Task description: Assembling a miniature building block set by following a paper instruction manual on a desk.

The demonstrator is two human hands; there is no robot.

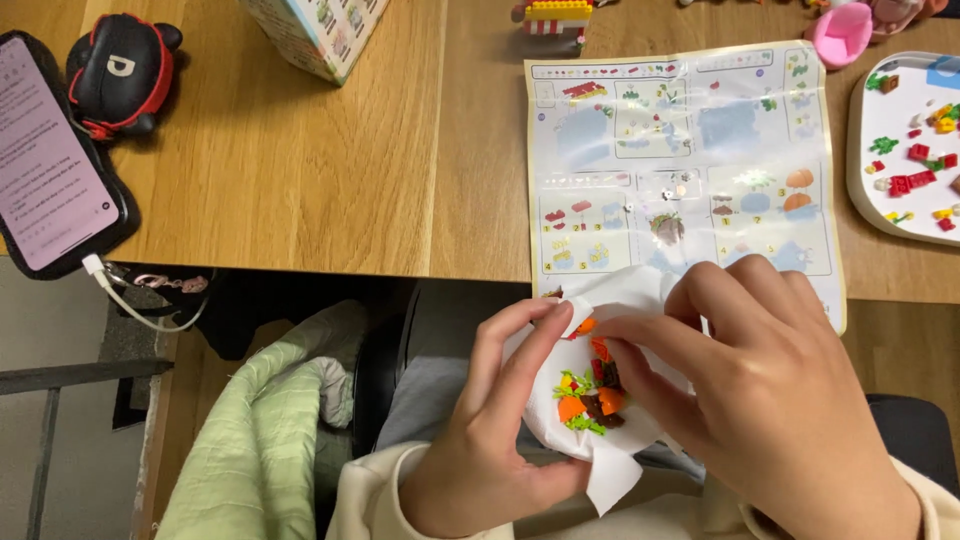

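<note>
A small brick model (590,395), built of orange, green and brown pieces on a white base, is held near the body, below the near edge of the table (300,150) and just right of centre. It is cradled from the left by the left hand (490,440), whose fingers are curled around the white base with the thumb laid on its upper edge. The right hand (770,400) is closed over the model from the right; its fingertips (615,330) are pressed on the orange and red pieces at the top. Both hands are thus narrowed onto the model, and neither is spread wide.

An instruction sheet (690,150) is laid flat on the table just beyond the hands, its near edge partly covered by the right hand. A white tray (860,150) with loose red, green and yellow bricks is seen at the far right, cut by the frame. A pink piece (840,35) and a small striped build (555,20) are placed at the far edge. A printed box (320,35) is seen far centre-left. At the far left a phone (50,160) with a lit screen is lying on the table, a white cable (130,305) plugged in at its near end, and a black and red pouch (120,75) is set just beside it. A pale green garment (260,440) is draped near left, below the table.
</note>
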